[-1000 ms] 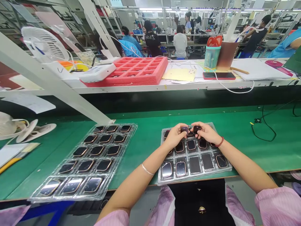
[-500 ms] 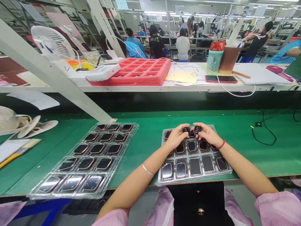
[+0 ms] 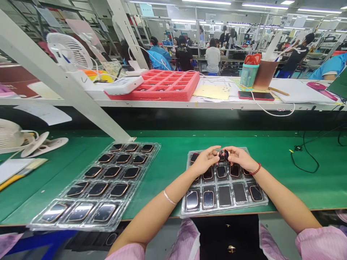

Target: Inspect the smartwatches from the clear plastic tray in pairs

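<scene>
where the green bench (image 3: 271, 159) nears its front edge, a clear tray (image 3: 261, 202) of dark watch bodies lies just right of its middle. above the tray's far edge the left hand (image 3: 203, 162) and right hand (image 3: 240, 159) meet, fingertips pinching small dark watch bodies (image 3: 223, 155) between them. these seem pressed together, their long axis hard to tell. they look black and glossy with coppery rims.

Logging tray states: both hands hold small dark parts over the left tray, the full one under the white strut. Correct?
Not quite. The head view shows the left hand and right hand holding the small dark parts over the right tray. The left tray under the white strut lies untouched.
</scene>
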`<state>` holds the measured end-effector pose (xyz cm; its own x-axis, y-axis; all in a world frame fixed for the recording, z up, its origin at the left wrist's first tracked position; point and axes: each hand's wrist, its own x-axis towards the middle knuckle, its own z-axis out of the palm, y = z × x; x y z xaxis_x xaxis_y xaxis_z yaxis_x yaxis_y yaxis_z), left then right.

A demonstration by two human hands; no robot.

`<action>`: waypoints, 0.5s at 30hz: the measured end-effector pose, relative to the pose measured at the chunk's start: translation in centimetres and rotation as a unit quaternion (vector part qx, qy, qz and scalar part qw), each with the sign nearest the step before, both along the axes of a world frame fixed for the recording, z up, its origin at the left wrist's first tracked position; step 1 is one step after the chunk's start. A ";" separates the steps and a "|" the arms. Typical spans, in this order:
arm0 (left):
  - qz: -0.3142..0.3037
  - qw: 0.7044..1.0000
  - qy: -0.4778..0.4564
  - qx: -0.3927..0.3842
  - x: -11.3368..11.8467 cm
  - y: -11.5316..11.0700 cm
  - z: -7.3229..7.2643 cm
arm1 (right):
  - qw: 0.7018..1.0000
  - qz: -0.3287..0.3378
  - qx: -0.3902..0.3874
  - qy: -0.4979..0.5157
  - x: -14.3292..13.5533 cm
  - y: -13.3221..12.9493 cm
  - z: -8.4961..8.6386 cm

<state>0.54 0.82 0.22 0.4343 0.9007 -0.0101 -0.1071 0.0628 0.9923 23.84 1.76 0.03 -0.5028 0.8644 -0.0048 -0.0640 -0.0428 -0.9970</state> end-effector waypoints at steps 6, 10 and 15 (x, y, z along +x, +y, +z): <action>-0.007 1.000 -0.014 -0.010 0.2 -0.2 0.2 | 0.999 0.023 0.021 -0.027 -0.1 -0.2 0.2; -0.010 1.000 -0.013 -0.007 0.1 -0.1 0.1 | 0.999 0.028 0.030 -0.024 -0.1 -0.1 0.1; -0.008 1.000 -0.002 -0.007 0.1 0.0 -0.2 | 0.999 0.030 0.037 -0.023 -0.2 0.0 0.0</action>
